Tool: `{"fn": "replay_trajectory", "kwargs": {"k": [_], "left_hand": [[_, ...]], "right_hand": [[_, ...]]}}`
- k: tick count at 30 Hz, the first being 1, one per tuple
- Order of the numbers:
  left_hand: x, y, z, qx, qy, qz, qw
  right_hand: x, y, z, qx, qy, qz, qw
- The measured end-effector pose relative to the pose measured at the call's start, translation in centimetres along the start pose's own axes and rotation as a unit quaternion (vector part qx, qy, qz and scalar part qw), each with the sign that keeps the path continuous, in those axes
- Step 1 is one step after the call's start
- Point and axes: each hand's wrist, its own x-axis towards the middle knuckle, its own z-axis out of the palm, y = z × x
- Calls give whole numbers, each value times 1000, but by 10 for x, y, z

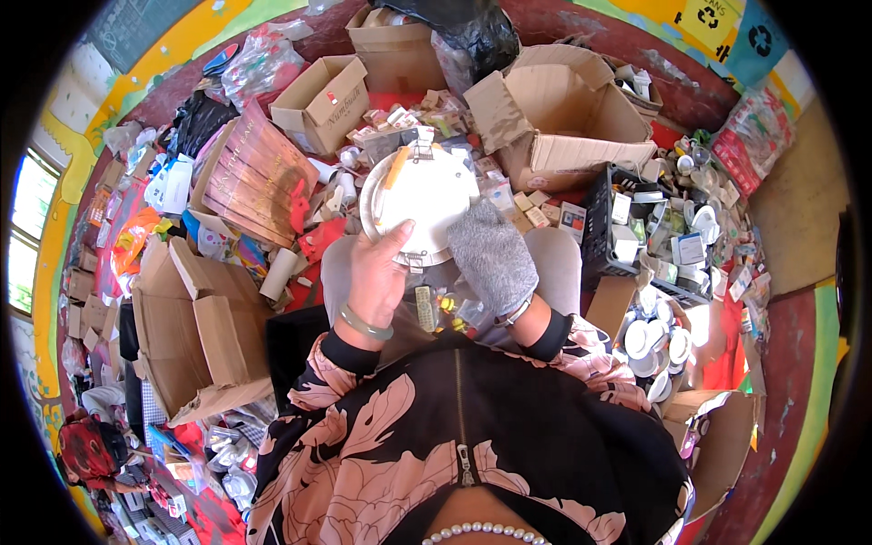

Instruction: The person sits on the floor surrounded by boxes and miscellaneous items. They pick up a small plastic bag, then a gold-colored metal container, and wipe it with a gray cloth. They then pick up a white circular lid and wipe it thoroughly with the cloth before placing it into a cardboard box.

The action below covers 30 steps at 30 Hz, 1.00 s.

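Bare left hand (378, 277) grips the rim of a round white metal-clipped disc (431, 195), left of the large open brown cardboard box (581, 156), while the grey-gloved right hand (495, 256), closure unclear, touches this probably light, stiff piece, best held rim-wise.

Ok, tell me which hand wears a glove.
The right hand, at the right side of the round white disc: it wears a grey glove. The left hand, also on the disc, is bare, with a pale bangle.
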Motion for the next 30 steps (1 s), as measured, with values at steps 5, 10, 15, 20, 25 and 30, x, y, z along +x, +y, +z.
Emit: {"fn": "replay_trajectory", "kwargs": {"k": [5,10,15,20,25,30], "left_hand": [[-6,5,3,60,-23,16,998],[-20,-8,-1,67,-60,-58,994],[-13,-2,2,-15,-47,-85,995],[-17,-21,-2,104,-67,-10,992],[-19,-22,-3,133,-58,-45,988],[-9,-24,-3,33,-101,-21,994]], "right_hand": [[11,5,-17,-74,4,-12,997],[24,35,-22,-97,-2,35,995],[15,35,-8,93,39,-2,995],[-21,35,72,633,86,103,762],[-26,45,72,318,38,107,941],[-8,41,55,-80,-37,117,989]]}}
